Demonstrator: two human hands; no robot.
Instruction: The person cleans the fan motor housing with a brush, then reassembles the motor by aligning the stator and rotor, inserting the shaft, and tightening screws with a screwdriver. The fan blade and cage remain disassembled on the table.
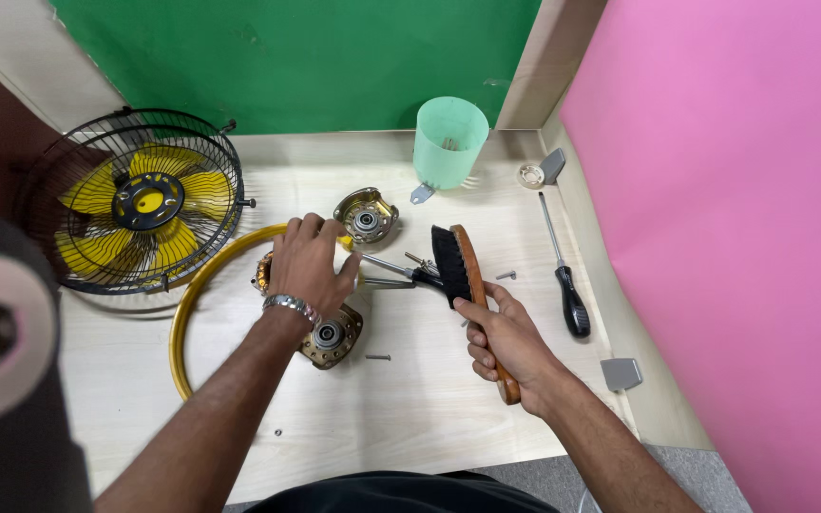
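A pale wood table (410, 418) stands against a green back wall and a pink right wall, with a black-caged fan with yellow blades (144, 199) far left and a yellow ring (182, 313) beside it. The left hand (308, 266) closes its grip over a motor part (263, 273) at centre, between two metal end caps (365, 215). Right of it, the right hand (505, 334) grips a wooden-handled brush (463, 271), bristles facing left; a screwdriver (563, 275) lies right, a green cup (448, 142) far.
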